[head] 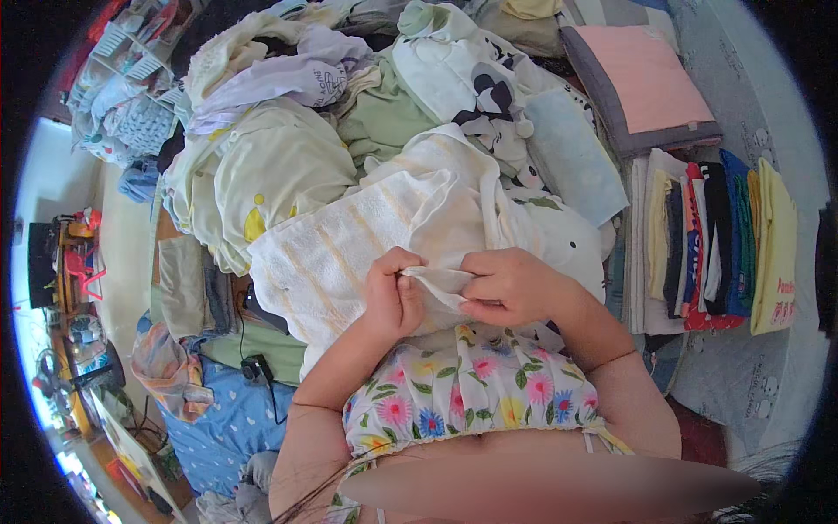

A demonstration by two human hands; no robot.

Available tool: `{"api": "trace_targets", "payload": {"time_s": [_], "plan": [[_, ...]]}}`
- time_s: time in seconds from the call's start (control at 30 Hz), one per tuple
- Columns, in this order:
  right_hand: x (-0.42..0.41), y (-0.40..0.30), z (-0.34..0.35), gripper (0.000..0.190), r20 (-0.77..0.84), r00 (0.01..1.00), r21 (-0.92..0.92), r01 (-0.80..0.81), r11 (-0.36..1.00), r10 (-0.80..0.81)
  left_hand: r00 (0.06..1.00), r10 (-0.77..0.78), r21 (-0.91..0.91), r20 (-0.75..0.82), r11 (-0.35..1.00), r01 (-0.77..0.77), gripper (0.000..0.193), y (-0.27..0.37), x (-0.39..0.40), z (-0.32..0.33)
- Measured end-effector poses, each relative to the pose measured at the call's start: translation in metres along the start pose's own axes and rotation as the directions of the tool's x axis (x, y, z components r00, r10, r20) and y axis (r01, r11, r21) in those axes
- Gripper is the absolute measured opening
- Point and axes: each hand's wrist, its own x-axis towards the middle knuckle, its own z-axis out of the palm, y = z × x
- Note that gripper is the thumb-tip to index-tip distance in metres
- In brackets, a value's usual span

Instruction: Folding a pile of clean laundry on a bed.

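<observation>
A white towel with pale yellow stripes (340, 242) lies spread and crumpled before me, over the near part of a heap of clothes. My left hand (396, 295) pinches a white edge of the cloth between thumb and fingers. Close beside it, my right hand (507, 286) grips the same edge, so that a short stretch of it spans the gap between both hands. Whether this edge belongs to the striped towel or to a white piece joined to it, I cannot tell.
Behind the towel rise a pale yellow-green garment (281, 164) and a white garment with a cartoon print (445, 72). Folded clothes (717, 242) stand in a row at the right, below a folded pink and grey cloth (661, 78). A small black device with a cable (255, 369) lies at the left.
</observation>
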Motion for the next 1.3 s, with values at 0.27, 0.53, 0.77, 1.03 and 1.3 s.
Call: {"api": "trace_targets", "payload": {"time_s": [0.27, 0.53, 0.77, 1.03, 1.3], "plan": [[-0.003, -0.004, -0.001, 0.014, -0.285, 0.947, -0.191, 0.092, 0.977, -0.145, 0.991, 0.126, 0.233, 0.033, 0.964, -0.13, 0.011, 0.005, 0.018, -0.013], [-0.01, 0.002, -0.013, 0.015, -0.054, 0.99, 0.026, -0.133, 0.991, 0.134, 0.966, 0.238, 0.149, -0.102, 0.964, -0.222, 0.012, 0.009, 0.023, -0.03], [-0.013, 0.012, -0.003, 0.012, -0.172, 0.977, 0.081, -0.116, 0.99, 0.129, 0.971, 0.224, 0.333, 0.082, 0.912, -0.238, 0.031, 0.019, 0.037, -0.04], [-0.01, 0.013, 0.001, 0.014, -0.419, 0.908, 0.014, -0.024, 1.0, 0.027, 0.982, 0.187, 0.183, 0.006, 0.966, -0.185, 0.024, 0.023, 0.043, -0.043], [-0.005, 0.014, 0.003, 0.014, -0.203, 0.979, 0.029, 0.006, 1.0, 0.0, 0.965, -0.26, -0.061, 0.022, 0.963, 0.261, 0.022, 0.03, 0.034, -0.053]]}}
